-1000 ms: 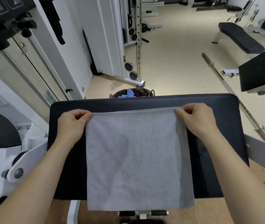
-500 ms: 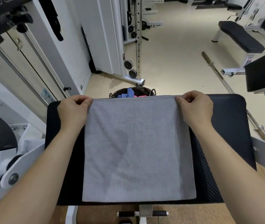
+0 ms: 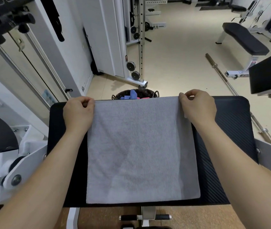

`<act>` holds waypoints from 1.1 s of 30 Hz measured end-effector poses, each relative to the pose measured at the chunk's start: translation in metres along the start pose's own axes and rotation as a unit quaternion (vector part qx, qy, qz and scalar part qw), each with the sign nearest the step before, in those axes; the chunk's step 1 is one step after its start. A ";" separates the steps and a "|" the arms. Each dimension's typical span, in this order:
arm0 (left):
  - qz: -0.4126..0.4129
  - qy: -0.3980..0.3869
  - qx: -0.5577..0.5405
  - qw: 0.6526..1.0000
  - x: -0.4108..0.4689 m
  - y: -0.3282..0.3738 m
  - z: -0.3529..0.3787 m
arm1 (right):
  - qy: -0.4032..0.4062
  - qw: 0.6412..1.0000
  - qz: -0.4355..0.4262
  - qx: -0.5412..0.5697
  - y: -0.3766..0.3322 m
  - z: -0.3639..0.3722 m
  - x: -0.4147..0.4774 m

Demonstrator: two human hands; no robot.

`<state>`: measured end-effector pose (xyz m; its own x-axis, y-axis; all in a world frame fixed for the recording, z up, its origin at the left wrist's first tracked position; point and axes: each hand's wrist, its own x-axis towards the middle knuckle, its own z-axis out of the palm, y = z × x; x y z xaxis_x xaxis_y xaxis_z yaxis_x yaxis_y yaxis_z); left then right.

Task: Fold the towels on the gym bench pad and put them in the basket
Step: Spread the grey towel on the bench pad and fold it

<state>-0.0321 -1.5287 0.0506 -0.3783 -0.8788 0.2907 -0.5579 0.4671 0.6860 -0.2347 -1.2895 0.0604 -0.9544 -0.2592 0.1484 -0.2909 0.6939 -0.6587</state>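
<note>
Two hands are on the job, one at each far corner of the grey towel (image 3: 139, 154). The left hand (image 3: 78, 113) sits at the far left corner, fingers (image 3: 87, 103) curled in tight and pinching the edge. The right hand (image 3: 197, 106) mirrors it at the far right corner, its fingers (image 3: 186, 96) bunched on the hem.

The towel lies flat and spread on the black padded surface (image 3: 227, 129). Its far edge runs right along the surface's far edge, and its near edge stops just short of the near one. Bare black padding shows on both sides, wider on the right. It looks like a single layer, though the view is too soft to be sure.

Just beyond the far edge, down on the floor, the dark woven basket (image 3: 149, 93) peeks out, its lower part hidden behind the surface. Blue cloth (image 3: 132, 95) and something pink (image 3: 144, 97) sit inside. Off to the right a barbell (image 3: 222, 75) lies on the pale floor, and a flat bench (image 3: 245, 38) stands well apart, further back.
</note>
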 end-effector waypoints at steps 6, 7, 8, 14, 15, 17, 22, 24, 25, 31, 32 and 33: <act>0.005 0.020 -0.042 0.999 -0.053 -0.008 -0.025 | 0.072 0.991 -0.108 -0.030 0.010 -0.022 -0.054; 0.004 0.002 -0.048 0.999 -0.076 -0.015 -0.031 | 0.084 0.989 -0.121 -0.015 0.017 -0.024 -0.074; -0.001 -0.020 -0.048 0.999 -0.102 -0.025 -0.035 | 0.082 0.989 -0.122 0.001 0.025 -0.026 -0.096; -0.178 -0.090 -0.045 0.979 -0.217 -0.093 -0.043 | -0.050 0.995 0.078 0.032 0.106 -0.012 -0.195; -0.195 -0.094 -0.056 0.975 -0.224 -0.096 -0.045 | -0.070 0.993 0.085 0.033 0.115 -0.009 -0.202; -0.218 -0.102 -0.082 0.967 -0.232 -0.094 -0.048 | -0.101 0.991 0.082 0.034 0.126 -0.006 -0.210; -0.279 -0.126 -0.147 0.941 -0.234 -0.087 -0.051 | -0.092 0.988 0.109 0.059 0.123 -0.012 -0.214; -0.298 -0.135 -0.178 0.928 -0.232 -0.088 -0.053 | -0.099 0.986 0.123 0.054 0.119 -0.015 -0.215; -0.307 -0.138 -0.191 0.922 -0.231 -0.088 -0.054 | -0.102 0.987 0.120 0.037 0.118 -0.016 -0.215; -0.378 -0.140 -0.292 0.867 -0.228 -0.101 -0.058 | -0.173 0.975 0.124 0.067 0.120 -0.025 -0.215; -0.388 -0.133 -0.316 0.855 -0.229 -0.102 -0.058 | -0.188 0.961 0.158 0.127 0.119 -0.028 -0.213; -0.394 -0.123 -0.333 0.848 -0.231 -0.103 -0.058 | -0.197 0.942 0.196 0.188 0.119 -0.030 -0.211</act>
<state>0.1554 -1.3797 -0.0486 -0.2701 -0.8072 -0.5249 -0.1993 -0.4865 0.8507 -0.0699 -1.1317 -0.0269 -0.8622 -0.3131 -0.3981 0.1949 0.5203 -0.8314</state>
